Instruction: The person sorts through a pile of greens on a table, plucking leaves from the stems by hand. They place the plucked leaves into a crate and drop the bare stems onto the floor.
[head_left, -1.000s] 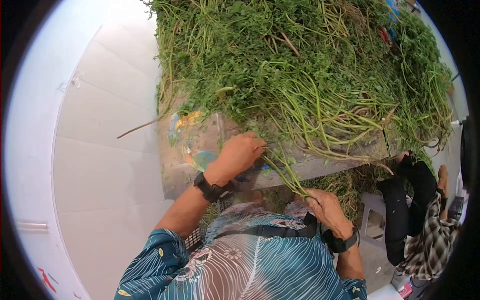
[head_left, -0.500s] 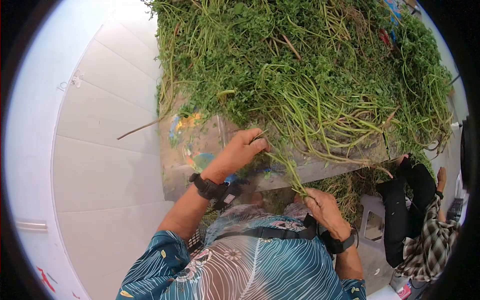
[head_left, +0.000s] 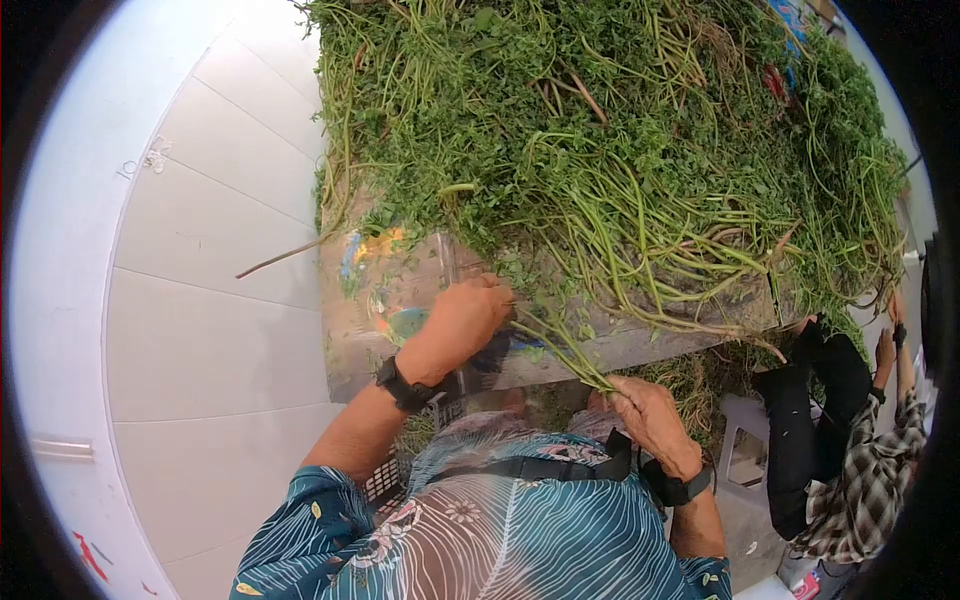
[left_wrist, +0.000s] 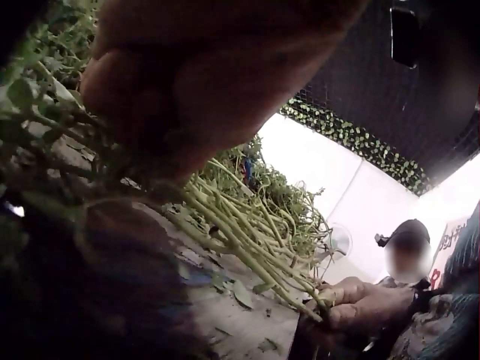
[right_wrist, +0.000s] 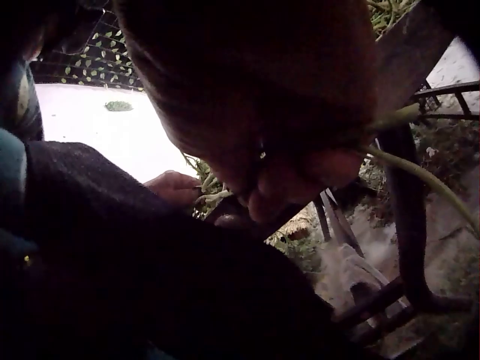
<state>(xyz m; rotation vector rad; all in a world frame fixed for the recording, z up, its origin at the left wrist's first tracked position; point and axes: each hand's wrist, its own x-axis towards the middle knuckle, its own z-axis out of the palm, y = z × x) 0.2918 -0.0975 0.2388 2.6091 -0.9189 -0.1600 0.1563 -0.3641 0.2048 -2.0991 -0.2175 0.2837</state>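
Note:
The left hand (head_left: 460, 325) is at the near edge of the tabletop, its fingers curled at the leafy end of a few green stems (head_left: 560, 348); its fingertips are partly hidden. To its right, the right hand (head_left: 655, 420) grips the other end of these stems just off the table edge. From the left wrist, the stems (left_wrist: 244, 244) run from under the left hand (left_wrist: 202, 82) to the right hand (left_wrist: 367, 306). The right wrist view is dark; the right hand (right_wrist: 292, 135) has stem pieces (right_wrist: 427, 180) sticking out beside it.
A large heap of leafy greens (head_left: 600, 120) covers most of the table (head_left: 350, 365). One long brown stem (head_left: 278, 261) juts past its left edge. At the right sits another person in a checkered shirt (head_left: 865, 490), near a pale stool (head_left: 740, 440).
The left hand has drawn back down and left from its place half a second ago, and the stems look straighter. The right hand stays nearly still. The other person's arms have shifted.

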